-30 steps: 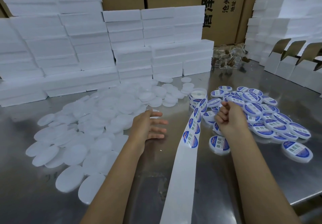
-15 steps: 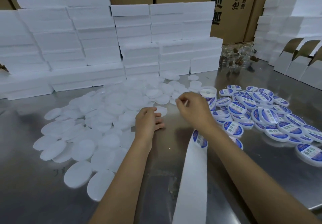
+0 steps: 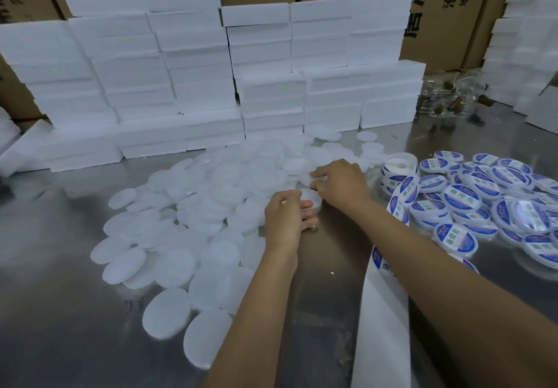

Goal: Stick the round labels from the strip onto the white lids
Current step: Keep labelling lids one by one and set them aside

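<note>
Work surface: a reflective steel table [image 3: 75, 312]. Directly on it — a loose, overlapping spread of plain white lids [image 3: 193, 221] left of centre; a pile of blue-and-white labelled lids [image 3: 471, 206] at the right; a label roll [image 3: 398, 166] with its strip [image 3: 383, 312] trailing toward the near edge. Stacked white foam blocks [image 3: 211, 86] line the far side — clear bottles [image 3: 450, 95] beside them.

Dim, cool indoor light with wide-angle bending at the edges.
The metal table [image 3: 75, 312] shows soft, dull reflections and faint shadows; the foam blocks [image 3: 181, 64] look washed out and lean outward; the loose white lids [image 3: 169, 264] blur together softly.
</note>
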Demonstrator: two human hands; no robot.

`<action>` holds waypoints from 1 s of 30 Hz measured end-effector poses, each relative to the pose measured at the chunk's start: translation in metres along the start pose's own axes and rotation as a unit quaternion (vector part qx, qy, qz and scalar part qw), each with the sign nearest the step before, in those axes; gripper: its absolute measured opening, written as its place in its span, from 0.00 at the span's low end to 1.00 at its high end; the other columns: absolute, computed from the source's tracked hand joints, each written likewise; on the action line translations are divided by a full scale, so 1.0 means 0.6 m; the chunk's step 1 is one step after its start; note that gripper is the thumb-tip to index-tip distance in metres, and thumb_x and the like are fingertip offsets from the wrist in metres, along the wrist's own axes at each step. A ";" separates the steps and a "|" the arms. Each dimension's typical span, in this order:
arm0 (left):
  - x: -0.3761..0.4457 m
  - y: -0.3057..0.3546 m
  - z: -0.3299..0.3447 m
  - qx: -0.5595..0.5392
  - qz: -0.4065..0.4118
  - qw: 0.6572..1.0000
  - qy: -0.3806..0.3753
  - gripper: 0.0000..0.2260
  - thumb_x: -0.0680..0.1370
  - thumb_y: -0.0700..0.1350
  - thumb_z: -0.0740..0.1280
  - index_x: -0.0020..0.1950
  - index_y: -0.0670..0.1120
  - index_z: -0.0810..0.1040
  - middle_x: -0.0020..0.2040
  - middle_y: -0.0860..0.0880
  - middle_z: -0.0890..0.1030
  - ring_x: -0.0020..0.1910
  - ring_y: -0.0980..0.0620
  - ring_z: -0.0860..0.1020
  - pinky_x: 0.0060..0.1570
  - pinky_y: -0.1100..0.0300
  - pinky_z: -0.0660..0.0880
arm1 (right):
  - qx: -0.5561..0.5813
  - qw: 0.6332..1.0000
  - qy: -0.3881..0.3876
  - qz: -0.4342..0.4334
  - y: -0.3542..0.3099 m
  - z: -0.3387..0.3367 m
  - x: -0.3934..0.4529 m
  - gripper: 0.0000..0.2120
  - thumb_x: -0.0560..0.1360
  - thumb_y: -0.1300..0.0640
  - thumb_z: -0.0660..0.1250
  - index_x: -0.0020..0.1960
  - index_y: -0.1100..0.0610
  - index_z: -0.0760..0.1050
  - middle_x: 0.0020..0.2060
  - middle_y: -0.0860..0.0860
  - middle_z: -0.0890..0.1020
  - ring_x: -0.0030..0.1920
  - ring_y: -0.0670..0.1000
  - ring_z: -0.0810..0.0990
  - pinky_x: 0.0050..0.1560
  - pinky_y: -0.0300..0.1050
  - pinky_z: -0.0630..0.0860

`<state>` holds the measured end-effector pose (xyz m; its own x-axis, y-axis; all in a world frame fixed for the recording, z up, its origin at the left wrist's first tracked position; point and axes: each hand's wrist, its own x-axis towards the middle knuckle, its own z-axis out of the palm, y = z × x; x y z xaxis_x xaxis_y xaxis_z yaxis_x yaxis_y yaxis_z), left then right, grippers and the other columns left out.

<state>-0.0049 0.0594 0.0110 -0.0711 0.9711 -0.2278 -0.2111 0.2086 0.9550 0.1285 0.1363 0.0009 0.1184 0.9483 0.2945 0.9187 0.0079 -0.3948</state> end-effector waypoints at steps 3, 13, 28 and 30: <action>0.000 -0.001 -0.001 0.004 0.002 1.000 -0.003 0.09 0.83 0.40 0.59 0.60 0.41 0.77 0.50 0.41 0.83 0.42 0.45 0.82 0.46 0.50 0.81 | 0.059 0.997 -0.035 0.025 0.002 -0.017 -0.003 0.13 0.74 0.54 0.71 0.57 0.50 0.84 0.59 0.48 0.83 0.60 0.53 0.78 0.65 0.48 0.70; -0.011 0.001 -0.007 0.011 0.006 1.000 -0.012 0.10 0.83 0.40 0.61 0.61 0.40 0.77 0.54 0.38 0.83 0.47 0.43 0.83 0.39 0.58 0.82 | 0.230 0.969 -0.064 0.071 0.011 -0.071 -0.035 0.08 0.71 0.61 0.74 0.49 0.54 0.87 0.50 0.49 0.86 0.51 0.45 0.81 0.52 0.38 0.75; -0.013 -0.002 -0.005 0.052 0.004 0.998 -0.036 0.13 0.83 0.39 0.61 0.66 0.38 0.75 0.50 0.37 0.84 0.36 0.44 0.83 0.33 0.61 0.82 | 0.393 0.915 -0.014 0.084 0.014 -0.071 -0.125 0.06 0.72 0.60 0.75 0.42 0.48 0.86 0.42 0.45 0.87 0.49 0.43 0.84 0.57 0.39 0.77; -0.011 -0.005 -0.006 0.074 0.011 0.996 -0.038 0.15 0.82 0.39 0.62 0.69 0.39 0.73 0.46 0.39 0.83 0.33 0.46 0.82 0.31 0.61 0.81 | 0.428 0.900 -0.007 0.081 0.013 -0.069 -0.132 0.06 0.72 0.61 0.75 0.44 0.50 0.86 0.43 0.44 0.87 0.49 0.42 0.84 0.56 0.39 0.77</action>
<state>-0.0070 0.0520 0.0089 0.0007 0.9803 -0.1974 -0.0639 0.1970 0.9783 0.1421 0.0485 0.0103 0.2150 0.9626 0.1649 0.2628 0.1056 -0.9591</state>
